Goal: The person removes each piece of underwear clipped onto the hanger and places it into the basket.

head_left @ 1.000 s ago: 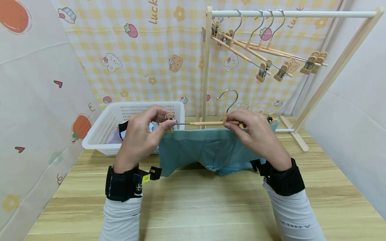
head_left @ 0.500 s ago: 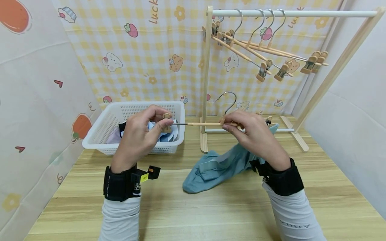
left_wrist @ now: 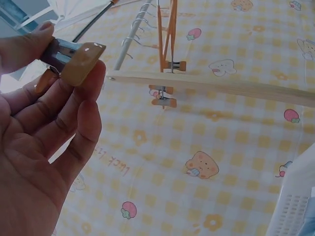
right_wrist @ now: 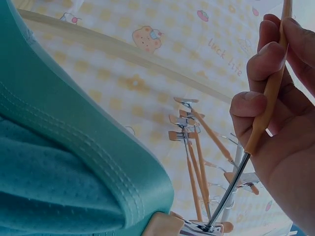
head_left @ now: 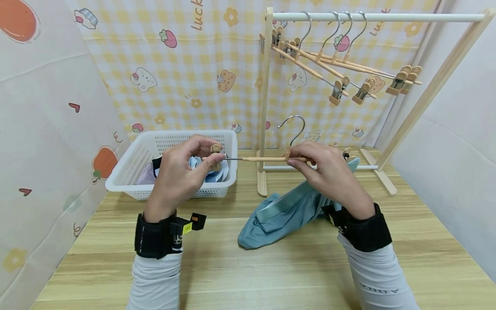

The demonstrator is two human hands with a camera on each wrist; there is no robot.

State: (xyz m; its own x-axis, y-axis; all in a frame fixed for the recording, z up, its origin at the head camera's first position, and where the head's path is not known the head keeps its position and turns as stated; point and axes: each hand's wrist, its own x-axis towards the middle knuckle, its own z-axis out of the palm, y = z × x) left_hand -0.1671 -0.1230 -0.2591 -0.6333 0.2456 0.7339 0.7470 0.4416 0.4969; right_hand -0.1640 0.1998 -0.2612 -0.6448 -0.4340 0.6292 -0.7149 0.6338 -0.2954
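Note:
A wooden clip hanger (head_left: 265, 159) with a metal hook is held level between both hands. At its left end my left hand (head_left: 180, 172) pinches a clip (left_wrist: 81, 64) between thumb and fingers; no cloth is in that clip. My right hand (head_left: 329, 168) grips the bar beside the hook, fingers curled round it in the right wrist view. Teal boxer briefs (head_left: 279, 219) hang by the waistband from the right-end clip (right_wrist: 162, 225). Their loose left side droops onto the table below the hanger, and part is hidden behind the right hand.
A white basket (head_left: 135, 188) with folded clothes stands behind my left hand. At the back right is a wooden rack (head_left: 265, 94), its white rail (head_left: 418, 18) carrying several clip hangers. A patterned cloth (head_left: 193, 86) forms the back wall above the wooden table (head_left: 248, 275).
The briefs' left side has come out of the left clip and dropped to the table, swinging rightward. Both hands stay nearly where they were on the hanger.

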